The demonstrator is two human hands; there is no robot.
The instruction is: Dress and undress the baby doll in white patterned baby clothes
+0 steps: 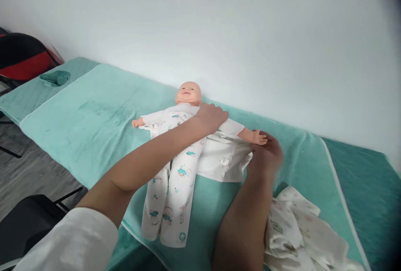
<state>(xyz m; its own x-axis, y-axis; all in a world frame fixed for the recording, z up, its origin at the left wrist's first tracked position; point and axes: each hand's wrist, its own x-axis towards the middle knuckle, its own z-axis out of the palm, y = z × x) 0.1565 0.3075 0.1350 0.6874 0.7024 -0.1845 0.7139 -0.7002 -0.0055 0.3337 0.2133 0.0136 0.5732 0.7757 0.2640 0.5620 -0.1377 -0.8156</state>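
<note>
Fingers of the left hand (213, 117) were curled over one shoulder of the doll (179, 122), the right hand (267, 150) blurred at its wrist; whether either gripped could not be told; the doll was laid on the bed (103, 108), head at eleven o'clock from centre

Soft, diffuse light; wall (225, 41) bright mid-pic; R corners v. dark; R hand (268, 152) blurred.

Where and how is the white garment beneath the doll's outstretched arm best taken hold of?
Probably by the garment's near hem, pinched from the near side: that edge lies exposed on the green cover, while the doll's arm crosses the far part.
</note>
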